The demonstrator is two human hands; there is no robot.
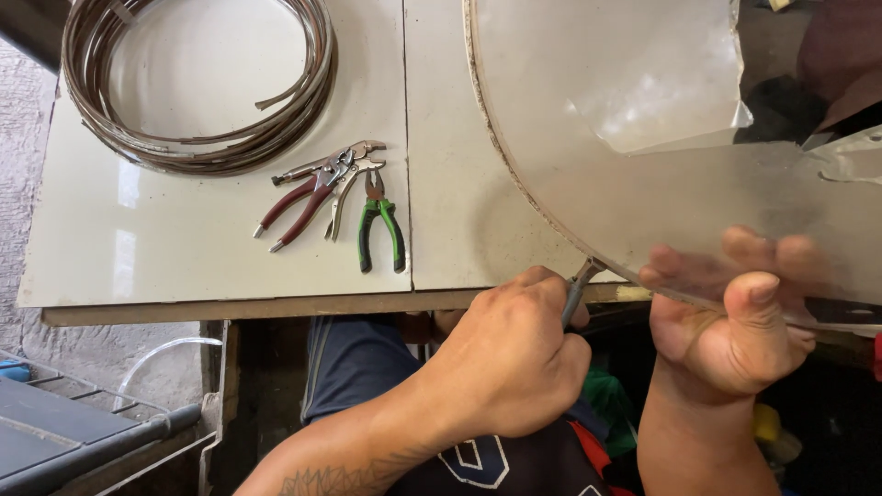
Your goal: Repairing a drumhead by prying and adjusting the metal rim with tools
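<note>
A pale, glossy table (184, 230) made of two flat panels with a thin seam between them fills the far part of the view; its near edge shows a brown, worn rim. To the left lies rough grey ground, and at the near left corner a dark metal frame (73, 441) with a clear hose (161, 354) curving above it.

At the far left of the table rests a large coil of brown edge banding (197, 138). Just near of it lie red-handled pliers (303, 202), touching a bare metal locking plier (354, 170), and beside those green-handled pliers (379, 225), handles pointing toward the near edge.

On the right, a rounded board (661, 184) with a curved edge overhangs the table, covered by a clear protective film (643, 83) that is peeling and wrinkled at the far right.

The left hand (510, 363) is closed in a fist, its grip pressed tight around a small metal tool (577, 292) whose tip touches the curved edge of the board at the near side. The right hand (735, 317) pinches the board's near edge, thumb on top and fingers beneath, seen through the film. No labels or signs are readable on the table.
</note>
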